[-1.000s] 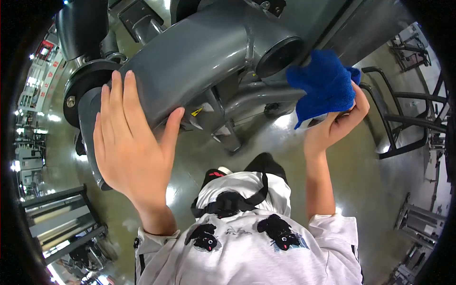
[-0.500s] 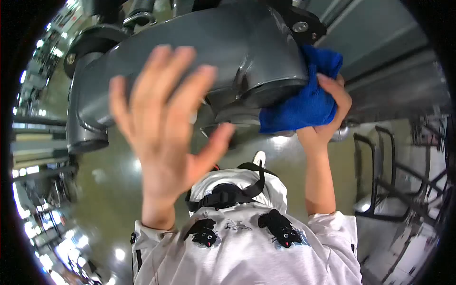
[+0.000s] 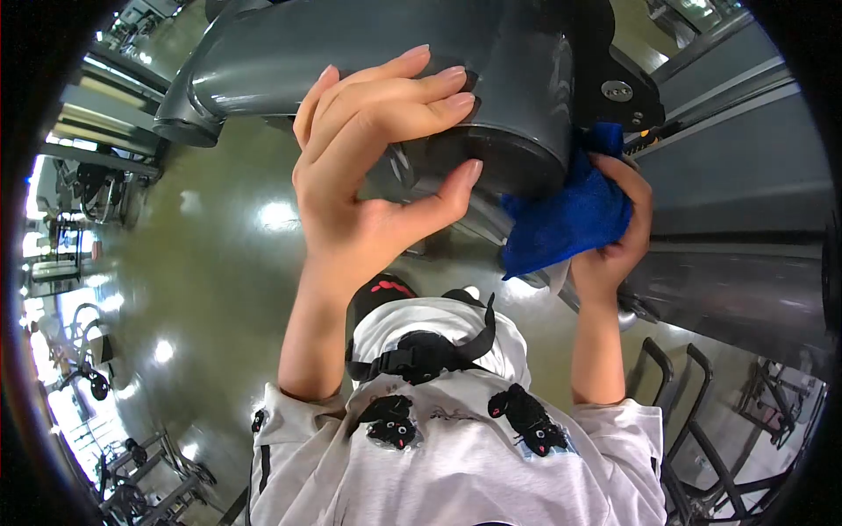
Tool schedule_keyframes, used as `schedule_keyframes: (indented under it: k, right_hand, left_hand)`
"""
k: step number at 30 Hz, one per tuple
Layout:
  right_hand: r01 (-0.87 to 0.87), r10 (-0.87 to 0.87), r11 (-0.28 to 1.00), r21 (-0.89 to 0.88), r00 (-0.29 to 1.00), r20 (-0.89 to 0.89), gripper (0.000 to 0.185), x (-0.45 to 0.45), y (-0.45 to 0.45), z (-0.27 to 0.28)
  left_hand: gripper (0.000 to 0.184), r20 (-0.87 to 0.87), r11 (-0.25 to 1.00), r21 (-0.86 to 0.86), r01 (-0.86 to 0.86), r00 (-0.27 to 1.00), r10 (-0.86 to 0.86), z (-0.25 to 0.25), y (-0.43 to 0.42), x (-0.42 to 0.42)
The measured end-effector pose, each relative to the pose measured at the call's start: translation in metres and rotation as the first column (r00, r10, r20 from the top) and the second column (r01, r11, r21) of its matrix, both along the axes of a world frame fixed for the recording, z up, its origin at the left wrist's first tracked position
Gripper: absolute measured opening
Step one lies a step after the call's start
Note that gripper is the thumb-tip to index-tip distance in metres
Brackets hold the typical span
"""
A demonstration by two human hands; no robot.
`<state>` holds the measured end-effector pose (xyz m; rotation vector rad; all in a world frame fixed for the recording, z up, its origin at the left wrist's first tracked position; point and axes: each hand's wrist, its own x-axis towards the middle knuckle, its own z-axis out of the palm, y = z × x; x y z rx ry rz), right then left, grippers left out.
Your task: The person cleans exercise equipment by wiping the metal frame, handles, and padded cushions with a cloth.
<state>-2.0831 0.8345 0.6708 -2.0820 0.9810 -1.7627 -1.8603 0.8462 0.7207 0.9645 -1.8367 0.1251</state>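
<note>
A blue cloth [image 3: 570, 210] is bunched in my right hand [image 3: 618, 210], thumb on top and the other fingers partly hidden beneath it. It hangs beside the black-capped end of a thick dark grey machine tube [image 3: 386, 53]. My left hand [image 3: 377, 149] is held up in front of that tube, its fingers bent and the thumb well apart from them. Nothing shows in the left palm; whether its fingertips touch the tube I cannot tell. A black bracket [image 3: 614, 70] with a round metal bolt head adjoins the tube at the right.
Grey machine uprights [image 3: 737, 131] stand close on the right, with black tubular frames [image 3: 702, 421] lower down. The shiny floor [image 3: 219, 280] stretches to the left, where several gym machines and a weight rack [image 3: 149, 473] stand. My shoes are just below the tube.
My left hand has moved right, its spread fingers now bent near the tube's end. The blue cloth has shifted slightly down in my right hand. My view has turned, moving the machine within it.
</note>
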Motion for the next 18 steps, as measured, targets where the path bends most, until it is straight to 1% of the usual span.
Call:
schedule_keyframes:
  k: [4, 6, 9, 10, 11, 13, 14, 16, 18]
  right_hand:
    - [-0.025, 0.025, 0.999, 0.031, 1.000, 0.008, 0.044, -0.004, 0.000, 0.003]
    - [-0.013, 0.013, 0.999, 0.044, 1.000, 0.010, 0.044, -0.007, 0.001, 0.001]
    - [0.017, -0.018, 0.998, 0.066, 1.000, 0.012, 0.042, -0.005, 0.000, 0.002]
    - [0.035, -0.037, 0.997, 0.067, 0.999, 0.016, 0.041, -0.003, -0.001, 0.005]
    - [0.042, -0.044, 0.997, 0.061, 0.999, 0.018, 0.041, -0.001, 0.000, 0.007]
    - [-0.021, 0.012, 0.990, 0.137, 0.998, 0.067, 0.040, 0.006, 0.005, 0.014]
    - [-0.013, 0.004, 0.992, 0.129, 0.998, 0.068, 0.040, 0.010, 0.007, 0.018]
    - [-0.028, 0.021, 0.990, 0.141, 0.998, 0.054, 0.044, 0.020, 0.013, 0.028]
    - [-0.032, 0.022, 0.990, 0.138, 0.997, 0.077, 0.045, 0.027, 0.016, 0.043]
  left_hand:
    - [0.039, -0.023, 0.999, 0.016, 0.031, 0.999, -0.030, 0.001, 0.000, 0.000]
    - [0.040, -0.026, 0.995, 0.054, 0.081, 0.996, -0.080, -0.002, -0.001, 0.002]
    - [0.040, -0.037, 0.993, 0.090, 0.075, 0.997, -0.071, 0.003, 0.003, -0.004]
    - [0.040, -0.037, 0.993, 0.087, 0.080, 0.996, -0.077, 0.002, 0.003, -0.005]
    - [0.041, -0.023, 0.996, 0.067, 0.051, 0.999, -0.049, 0.000, 0.002, -0.006]
    - [0.043, -0.012, 0.999, 0.026, 0.026, 1.000, -0.025, -0.005, -0.001, -0.007]
    - [0.043, -0.010, 0.999, 0.018, 0.034, 0.999, -0.034, -0.004, 0.000, -0.007]
    - [0.043, -0.005, 0.998, 0.060, 0.021, 1.000, -0.021, -0.002, 0.003, -0.006]
    - [0.042, -0.018, 0.997, 0.073, 0.037, 0.999, -0.036, 0.000, 0.002, -0.006]
